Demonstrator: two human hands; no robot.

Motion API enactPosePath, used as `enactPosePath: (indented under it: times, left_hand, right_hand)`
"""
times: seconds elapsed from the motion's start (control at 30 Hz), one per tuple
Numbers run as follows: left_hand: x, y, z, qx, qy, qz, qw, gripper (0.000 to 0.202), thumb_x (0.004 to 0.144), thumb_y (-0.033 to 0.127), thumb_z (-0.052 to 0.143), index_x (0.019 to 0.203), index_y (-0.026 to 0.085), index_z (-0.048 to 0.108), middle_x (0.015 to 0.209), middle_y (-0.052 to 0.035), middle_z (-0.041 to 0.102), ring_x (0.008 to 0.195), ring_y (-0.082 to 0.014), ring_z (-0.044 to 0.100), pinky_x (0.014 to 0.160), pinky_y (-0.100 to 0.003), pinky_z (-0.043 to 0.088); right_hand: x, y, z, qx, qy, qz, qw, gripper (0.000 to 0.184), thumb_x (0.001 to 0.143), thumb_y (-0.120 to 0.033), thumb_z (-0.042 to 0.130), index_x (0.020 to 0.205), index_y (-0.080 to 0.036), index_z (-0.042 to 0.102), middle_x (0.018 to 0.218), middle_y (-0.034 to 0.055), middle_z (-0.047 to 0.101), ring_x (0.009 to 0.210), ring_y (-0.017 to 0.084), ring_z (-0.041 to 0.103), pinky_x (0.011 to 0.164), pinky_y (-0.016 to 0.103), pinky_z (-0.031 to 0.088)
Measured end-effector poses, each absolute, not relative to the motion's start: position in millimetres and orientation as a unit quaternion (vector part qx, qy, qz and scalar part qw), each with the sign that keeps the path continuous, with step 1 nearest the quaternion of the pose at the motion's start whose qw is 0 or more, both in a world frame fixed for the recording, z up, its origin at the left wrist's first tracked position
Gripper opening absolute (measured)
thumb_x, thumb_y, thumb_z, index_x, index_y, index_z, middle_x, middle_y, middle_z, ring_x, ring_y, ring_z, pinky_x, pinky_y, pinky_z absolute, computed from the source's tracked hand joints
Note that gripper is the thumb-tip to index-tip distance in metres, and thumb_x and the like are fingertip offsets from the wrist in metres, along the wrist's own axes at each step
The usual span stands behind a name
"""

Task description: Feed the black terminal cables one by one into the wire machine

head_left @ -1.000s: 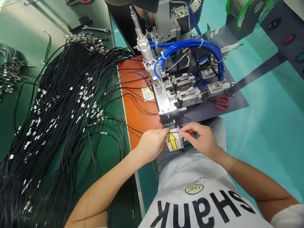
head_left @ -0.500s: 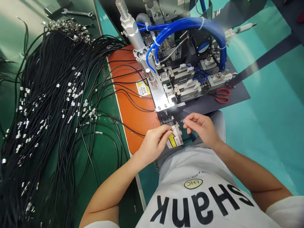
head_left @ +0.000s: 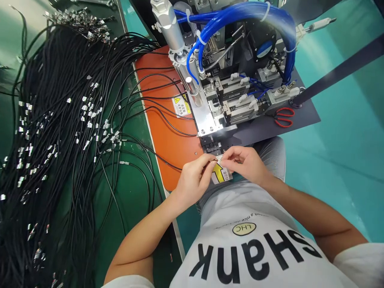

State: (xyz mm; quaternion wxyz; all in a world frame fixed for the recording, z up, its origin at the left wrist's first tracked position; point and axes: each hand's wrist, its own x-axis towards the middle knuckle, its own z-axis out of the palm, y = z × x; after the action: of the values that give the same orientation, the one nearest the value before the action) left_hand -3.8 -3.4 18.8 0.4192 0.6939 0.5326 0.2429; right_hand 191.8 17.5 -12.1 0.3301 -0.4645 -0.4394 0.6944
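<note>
My left hand [head_left: 193, 176] and my right hand [head_left: 243, 162] meet in a pinch over a small metal block with a yellow arrow label [head_left: 221, 173], at the front of a machine [head_left: 222, 100]. Whatever the fingertips pinch is too small to name. A thin black cable [head_left: 156, 154] runs from the pile on the left across the orange plate [head_left: 168, 132] toward my left hand. The machine carries a silver cylinder [head_left: 177, 44] and blue hoses [head_left: 240, 16].
A large heap of black cables with metal end fittings [head_left: 60, 132] covers the green mat on the left. Red-handled scissors [head_left: 283, 117] lie on the dark base plate to the right of the machine. A teal floor lies to the right.
My right hand drew back from the arrow block and then returned to meet the left fingertips. The view has shifted closer to the machine.
</note>
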Motion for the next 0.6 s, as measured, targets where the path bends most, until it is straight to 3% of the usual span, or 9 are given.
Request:
enactPosePath:
  times: [0.33,0.6]
  left_hand:
    - [-2.7,-9.0,9.9,0.689,0.538,0.282,0.395,0.01,0.095,0.023,0.056,0.101,0.02,0.062,0.075,0.002,0.062,0.059,-0.0071,0.053,0.057,-0.02,0.042]
    - [2.7,-4.0,12.7,0.592,0.517,0.347,0.512,0.014,0.091,0.028,0.062,0.1,0.018,0.066,0.091,-0.0045,0.062,0.076,-0.0117,0.058,0.067,-0.023,0.05]
  right_hand:
    - [197.1,14.0,-15.5,-0.458,-0.435,0.691,0.351,0.017,0.077,-0.032,0.079,0.085,-0.019,0.072,0.076,0.0002,0.067,0.062,0.011,0.059,0.057,0.024,0.05]
    - [187.6,8.9,-10.6,-0.47,-0.487,0.642,0.359,0.014,0.081,-0.031,0.075,0.082,-0.018,0.068,0.071,-0.0018,0.063,0.057,0.01,0.053,0.054,0.025,0.044]
